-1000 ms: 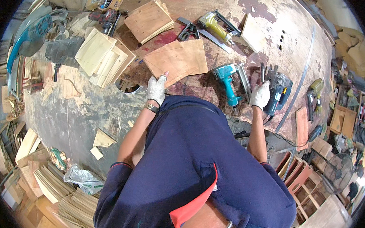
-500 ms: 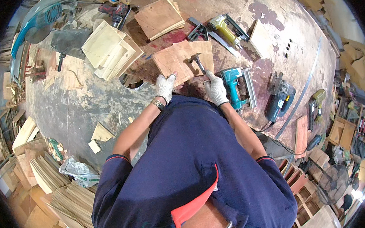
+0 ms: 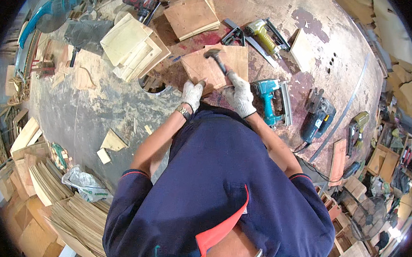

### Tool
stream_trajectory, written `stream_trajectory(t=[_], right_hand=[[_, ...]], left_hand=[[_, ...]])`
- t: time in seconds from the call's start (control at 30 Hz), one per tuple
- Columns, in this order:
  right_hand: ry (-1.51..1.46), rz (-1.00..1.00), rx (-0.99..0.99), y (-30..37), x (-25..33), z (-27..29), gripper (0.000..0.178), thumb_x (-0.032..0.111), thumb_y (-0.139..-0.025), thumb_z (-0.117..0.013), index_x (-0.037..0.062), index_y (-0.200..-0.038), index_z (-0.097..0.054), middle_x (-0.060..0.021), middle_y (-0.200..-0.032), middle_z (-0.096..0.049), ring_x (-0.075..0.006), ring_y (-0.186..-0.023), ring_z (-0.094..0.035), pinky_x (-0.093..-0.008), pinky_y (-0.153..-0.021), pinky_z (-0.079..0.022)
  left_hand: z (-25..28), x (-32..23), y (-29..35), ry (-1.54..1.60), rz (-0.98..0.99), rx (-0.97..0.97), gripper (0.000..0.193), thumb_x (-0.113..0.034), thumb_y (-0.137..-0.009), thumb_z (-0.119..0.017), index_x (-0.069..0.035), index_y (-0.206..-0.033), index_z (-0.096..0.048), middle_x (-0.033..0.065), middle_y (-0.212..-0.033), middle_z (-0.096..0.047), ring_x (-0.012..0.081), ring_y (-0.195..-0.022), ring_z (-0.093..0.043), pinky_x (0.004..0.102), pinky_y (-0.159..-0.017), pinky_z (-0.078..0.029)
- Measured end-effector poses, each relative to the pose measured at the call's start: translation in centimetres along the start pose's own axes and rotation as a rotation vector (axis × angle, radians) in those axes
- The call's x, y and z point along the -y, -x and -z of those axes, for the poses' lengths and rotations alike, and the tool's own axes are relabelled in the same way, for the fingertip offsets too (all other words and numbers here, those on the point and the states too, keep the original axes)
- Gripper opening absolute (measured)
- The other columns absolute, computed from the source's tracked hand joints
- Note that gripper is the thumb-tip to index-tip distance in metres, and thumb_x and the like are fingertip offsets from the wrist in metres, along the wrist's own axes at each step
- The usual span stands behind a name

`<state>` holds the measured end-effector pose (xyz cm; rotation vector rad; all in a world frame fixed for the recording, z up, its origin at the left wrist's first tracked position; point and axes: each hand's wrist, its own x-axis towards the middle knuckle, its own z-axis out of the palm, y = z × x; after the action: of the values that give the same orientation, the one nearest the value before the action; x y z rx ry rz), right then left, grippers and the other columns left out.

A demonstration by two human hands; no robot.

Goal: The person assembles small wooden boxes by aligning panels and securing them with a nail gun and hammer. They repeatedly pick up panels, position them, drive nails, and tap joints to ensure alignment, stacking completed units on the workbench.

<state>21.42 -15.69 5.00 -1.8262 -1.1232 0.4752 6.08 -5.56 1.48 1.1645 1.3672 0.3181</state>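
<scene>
My right hand (image 3: 240, 96), in a white knit glove, is closed round the handle of a hammer (image 3: 216, 58). Its dark metal head points away from me, over the plywood pieces. My left hand (image 3: 192, 94), gloved too and with a watch at the wrist, grips the near left edge of a thin plywood piece (image 3: 199, 71). A second plywood piece (image 3: 240, 60) lies against it on the right, partly covered by the hammer and my right hand. Just right of my right hand a teal nail gun (image 3: 267, 97) rests on the table.
Plywood stacks (image 3: 190, 18) and pale boards (image 3: 128, 42) lie beyond and to the left. A yellow-green nail gun (image 3: 266, 37) is at the back, a jigsaw-like power tool (image 3: 317, 118) at the right. A circular saw (image 3: 56, 15) stands far left. The tabletop has a round hole (image 3: 157, 88).
The hammer has swung up and to the left, its head now over the middle of the plywood. My left hand keeps its grip. The whole view has shifted slightly.
</scene>
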Motion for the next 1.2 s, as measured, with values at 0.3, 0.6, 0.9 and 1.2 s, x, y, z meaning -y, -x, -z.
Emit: stream_trajectory(t=[0.3,0.6,0.9,1.2], right_hand=[[0.054,-0.197,-0.001,1.0,-0.8,3.0,0.041,0.001,-0.091,-0.060,0.0058,-0.132,-0.065,-0.0058,-0.071,-0.061,-0.0152,-0.060,-0.062,-0.0308,-0.057,-0.048],[0.262,-0.263,-0.099,1.1,1.0,7.8,0.039,0.011,-0.098,-0.056,-0.0017,-0.135,-0.060,-0.0249,-0.096,-0.070,-0.0253,-0.080,-0.067,-0.0357,-0.077,-0.051],[0.098,-0.178,0.053,1.2,-0.1,4.6,0.033,0.008,-0.096,-0.059,0.0012,-0.128,-0.065,-0.0174,-0.073,-0.062,-0.0161,-0.067,-0.059,-0.0342,-0.063,-0.048],[0.303,-0.034,0.304,2.1,-0.3,2.6,0.043,0.014,-0.094,-0.064,0.0158,-0.136,-0.062,-0.0200,-0.099,-0.071,-0.0373,-0.088,-0.071,-0.0438,-0.070,-0.055]], left_hand=[[1.5,-2.0,0.5,-0.208,-0.420,-0.083,0.036,-0.030,-0.091,-0.076,0.002,-0.105,-0.065,0.0094,-0.085,-0.072,0.0195,-0.073,-0.067,0.0371,-0.066,-0.054],[3.5,-1.2,-1.0,-1.241,-0.977,-0.139,0.037,-0.018,-0.084,-0.070,-0.011,-0.119,-0.062,0.0117,-0.150,-0.053,0.0309,-0.137,-0.050,0.0441,-0.100,-0.051],[3.3,3.3,-4.1,-1.105,-0.910,0.061,0.080,-0.011,-0.074,-0.072,-0.001,-0.146,-0.039,0.0297,-0.162,-0.023,0.0444,-0.152,-0.022,0.0466,-0.122,-0.028],[3.2,2.7,-3.6,-1.172,-0.799,0.123,0.089,-0.017,-0.075,-0.073,-0.002,-0.154,-0.034,0.0280,-0.165,-0.017,0.0417,-0.155,-0.015,0.0430,-0.126,-0.020]])
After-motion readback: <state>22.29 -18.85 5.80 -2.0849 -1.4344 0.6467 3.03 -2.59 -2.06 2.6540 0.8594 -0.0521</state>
